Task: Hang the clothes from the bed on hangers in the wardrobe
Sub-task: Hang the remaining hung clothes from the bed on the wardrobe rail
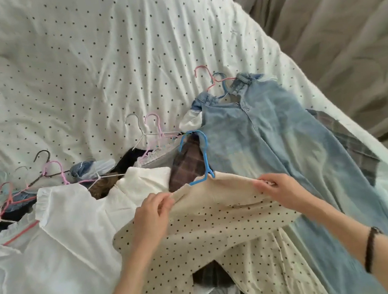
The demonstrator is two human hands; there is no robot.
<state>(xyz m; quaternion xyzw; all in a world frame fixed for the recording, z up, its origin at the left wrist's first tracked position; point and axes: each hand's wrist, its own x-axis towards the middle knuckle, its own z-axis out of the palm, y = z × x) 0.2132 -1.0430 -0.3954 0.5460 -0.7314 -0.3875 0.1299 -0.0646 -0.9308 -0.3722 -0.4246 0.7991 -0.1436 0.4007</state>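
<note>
1. white quilted bedspread [78, 63] with small dark dots, rumpled into soft folds, spread under everything; beige curtain folds [347, 33] hanging at the right.
2. pale blue denim jeans [275, 139], faded and stiff-looking, laid lengthwise at the right, waistband threaded on a pink hanger [204, 75] at the far end; edge of a grey plaid cloth [350, 147] showing from under their right side.
3. plain white blouse [51, 245] with a frilled collar, thin and smooth, lying at the left on a pink wire hanger [21, 232].
4. cream dotted garment [214, 232], soft and loosely draped, lying in the middle between blouse and jeans, its top edge stretched between both hands, lower part trailing toward the camera.
5. brown checked cloth [188, 163], lying just beyond the cream garment's top edge, under the blue hook.
6. left hand [151, 215] gripping the cream garment's left shoulder, thumb and fingers curled round a fold of the fabric.
7. right hand [277, 190] pinching the garment's right shoulder, fingers curled over the edge; thin dark band [370, 248] round the wrist.
8. blue plastic hanger [199, 156], hook standing out of the garment's neck midway between the two hands, its arms hidden inside the cloth.
9. loose tangle of thin pink, white and dark hangers [50, 174] on the bed at the far left, over dark clothing.
</note>
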